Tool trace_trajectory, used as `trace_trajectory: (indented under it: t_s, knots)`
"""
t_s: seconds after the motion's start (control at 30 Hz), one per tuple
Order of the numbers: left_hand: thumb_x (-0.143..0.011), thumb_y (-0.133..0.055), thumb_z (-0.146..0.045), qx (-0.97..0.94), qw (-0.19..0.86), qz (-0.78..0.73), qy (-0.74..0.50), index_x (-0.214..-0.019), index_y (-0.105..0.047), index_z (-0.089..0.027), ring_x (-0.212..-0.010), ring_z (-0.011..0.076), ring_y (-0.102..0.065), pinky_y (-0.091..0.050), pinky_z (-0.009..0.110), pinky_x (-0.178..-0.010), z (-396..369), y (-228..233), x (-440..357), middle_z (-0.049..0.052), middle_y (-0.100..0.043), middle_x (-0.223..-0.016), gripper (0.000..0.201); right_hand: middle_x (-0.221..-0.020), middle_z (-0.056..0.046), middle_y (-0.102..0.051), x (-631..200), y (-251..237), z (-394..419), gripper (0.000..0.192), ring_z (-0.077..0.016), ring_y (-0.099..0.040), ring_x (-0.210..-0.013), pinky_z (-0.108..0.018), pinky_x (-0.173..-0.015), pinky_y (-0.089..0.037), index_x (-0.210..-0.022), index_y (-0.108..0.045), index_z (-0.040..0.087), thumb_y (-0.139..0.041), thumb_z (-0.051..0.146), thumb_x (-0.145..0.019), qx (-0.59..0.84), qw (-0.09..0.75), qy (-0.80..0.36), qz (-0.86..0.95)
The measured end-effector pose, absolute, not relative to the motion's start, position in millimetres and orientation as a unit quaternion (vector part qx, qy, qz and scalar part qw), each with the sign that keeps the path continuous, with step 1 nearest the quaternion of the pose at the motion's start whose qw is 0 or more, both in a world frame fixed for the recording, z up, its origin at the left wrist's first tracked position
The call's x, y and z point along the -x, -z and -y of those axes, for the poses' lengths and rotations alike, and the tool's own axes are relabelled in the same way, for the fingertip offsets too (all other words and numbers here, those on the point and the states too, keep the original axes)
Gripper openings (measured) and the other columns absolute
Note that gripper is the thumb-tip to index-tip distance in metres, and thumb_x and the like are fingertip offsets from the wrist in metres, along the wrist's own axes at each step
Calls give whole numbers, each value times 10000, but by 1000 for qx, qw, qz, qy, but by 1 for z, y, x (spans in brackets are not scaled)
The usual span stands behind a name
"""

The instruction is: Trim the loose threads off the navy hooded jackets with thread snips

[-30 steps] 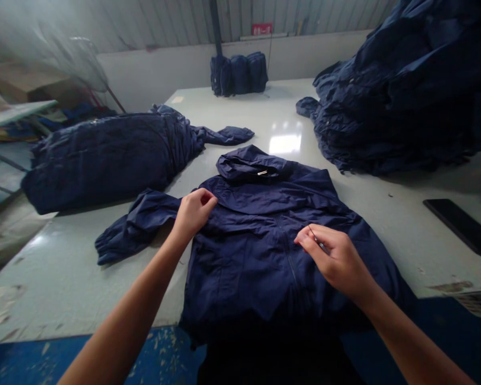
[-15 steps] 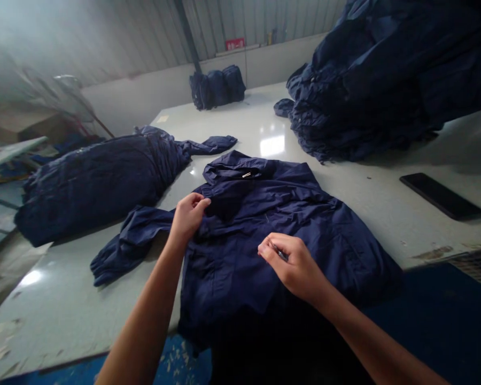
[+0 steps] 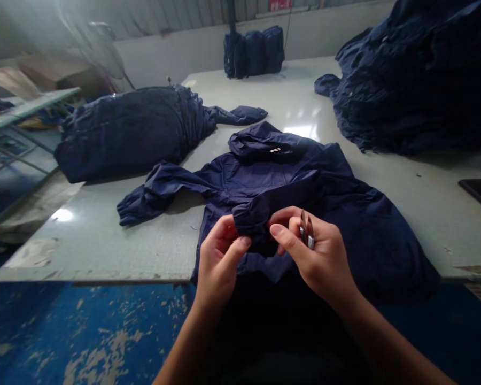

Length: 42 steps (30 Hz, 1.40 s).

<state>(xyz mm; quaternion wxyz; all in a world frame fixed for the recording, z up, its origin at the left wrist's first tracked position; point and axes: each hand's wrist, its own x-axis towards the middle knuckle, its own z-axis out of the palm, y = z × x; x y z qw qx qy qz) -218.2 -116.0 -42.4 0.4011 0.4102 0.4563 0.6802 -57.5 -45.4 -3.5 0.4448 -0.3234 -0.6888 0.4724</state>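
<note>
Newly raised cuff (image 3: 250,218) sits pinched in left hand (image 3: 219,256), right hand (image 3: 319,254) gripping snips (image 3: 303,231), bundle (image 3: 128,131) beyond.

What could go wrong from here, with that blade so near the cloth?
1. The right hand holds snips, blades bare, close to the cuff; a slip might nick the fabric.
2. The left hand grips the cuff nearby, so a careless turn of the snips could cut it.
3. The jacket seems to hang past the near edge of the table; a hard tug on the sleeve might drag it off.
</note>
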Motion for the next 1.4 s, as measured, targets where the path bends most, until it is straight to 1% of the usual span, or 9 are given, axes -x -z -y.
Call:
trace_trajectory:
  t_s: [0.17, 0.3, 0.53, 0.7, 0.83, 1.03, 1.13, 1.23, 1.4]
  knots:
    - [-1001, -683, -224, -428, 369, -476, -674, -1314, -656, -292, -990, 194, -741, -575, 304, -884, 132, 49, 214, 41, -780, -1129, 321, -879, -34, -711, 55, 8, 53, 470, -136, -614, -624, -300, -585, -473, -602, -507, 202, -701, 354, -1002, 325, 418, -528, 665]
    - [-1001, -648, -174, -512, 258, -540, -616, -1337, -656, -306, -973, 201, -717, -559, 339, -900, 147, 50, 211, 39, -755, -1101, 361, -738, -27, -651, 51, 6, 58, 482, -162, -624, -640, -301, -604, -496, -608, -532, 211, -716, 443, -987, 344, 420, -550, 635]
    - [-953, -696, -236, -549, 122, -564, -605, -1108, -648, -256, -989, 227, -639, -556, 367, -826, 154, 45, 203, 62, -609, -1101, 164, -589, 52, -424, 54, 14, 59, 504, -104, -424, -564, -263, -551, -361, -571, -452, 204, -828, 303, -892, 363, 433, -646, 512]
    - [-921, -802, -221, -603, 6, -567, -561, -1424, -591, -277, -1059, 235, -672, -603, 327, -788, 149, 49, 201, 97, -660, -1300, 548, -603, 58, -350, 54, 24, 67, 512, -96, -329, -551, -283, -521, -272, -566, -445, 201, -848, 300, -866, 373, 463, -629, 502]
    - [-981, -755, -311, -626, 5, -584, -516, -1489, -612, -257, -1150, 274, -692, -589, 390, -987, 146, 49, 201, 107, -715, -1288, 531, -574, 57, -324, 55, 28, 74, 547, -96, -334, -518, -291, -490, -244, -527, -414, 207, -841, 324, -848, 386, 466, -620, 500]
    - [-982, -739, -207, -586, 59, -585, -558, -1251, -735, -247, -978, 213, -708, -597, 338, -859, 142, 48, 196, 53, -732, -1082, 273, -610, 37, -395, 49, 35, 79, 548, -106, -357, -529, -303, -520, -290, -558, -390, 211, -762, 367, -929, 370, 461, -578, 563]
    - [-976, -727, -155, -575, 42, -589, -567, -1089, -736, -217, -849, 184, -688, -569, 312, -752, 143, 49, 196, 31, -719, -940, 129, -769, -23, -552, 35, 29, 78, 516, -159, -492, -641, -330, -595, -394, -654, -447, 223, -670, 565, -970, 331, 450, -559, 613]
    - [-958, -746, -148, -578, 44, -583, -569, -987, -694, -214, -779, 169, -654, -535, 307, -698, 144, 48, 195, 15, -685, -864, 89, -677, -5, -511, 17, 18, 80, 518, -187, -499, -596, -340, -560, -423, -767, -479, 252, -517, 718, -988, 319, 369, -598, 636]
    - [-944, -749, -129, -584, 52, -574, -571, -962, -661, -218, -767, 165, -627, -512, 312, -682, 144, 46, 191, 8, -660, -847, 127, -617, 48, -504, 7, 4, 91, 286, -116, -427, -484, -291, -489, -311, -829, -528, 250, -588, 400, -1066, 343, 278, -442, 781]
